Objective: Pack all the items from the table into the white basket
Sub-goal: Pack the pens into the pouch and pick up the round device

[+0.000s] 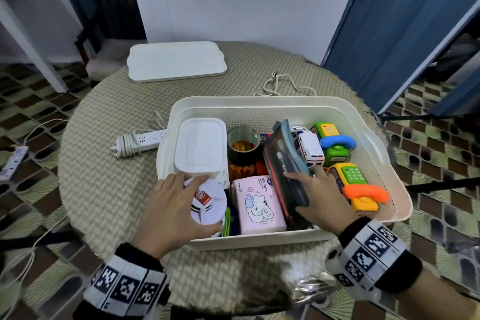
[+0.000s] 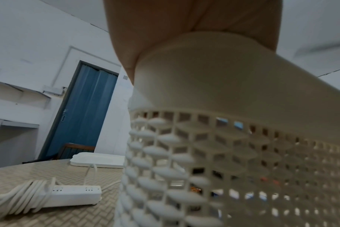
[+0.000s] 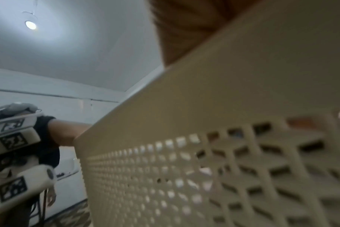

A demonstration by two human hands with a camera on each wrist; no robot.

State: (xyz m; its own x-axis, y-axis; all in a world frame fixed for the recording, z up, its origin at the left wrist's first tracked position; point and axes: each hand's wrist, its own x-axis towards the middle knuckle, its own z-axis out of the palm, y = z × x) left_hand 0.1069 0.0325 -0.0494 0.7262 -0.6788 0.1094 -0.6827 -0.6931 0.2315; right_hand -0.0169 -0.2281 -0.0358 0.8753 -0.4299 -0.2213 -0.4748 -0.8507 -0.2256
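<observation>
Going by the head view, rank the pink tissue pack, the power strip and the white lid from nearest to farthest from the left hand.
From the left hand:
1. pink tissue pack, just to its right, inside the white basket.
2. power strip, on the table, beyond the hand, left.
3. white lid, at the table's far edge.

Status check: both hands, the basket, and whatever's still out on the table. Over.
Left hand holds white cup, right hand grips dark pouch, both inside white basket. Power strip and loose cord still unpacked.
</observation>
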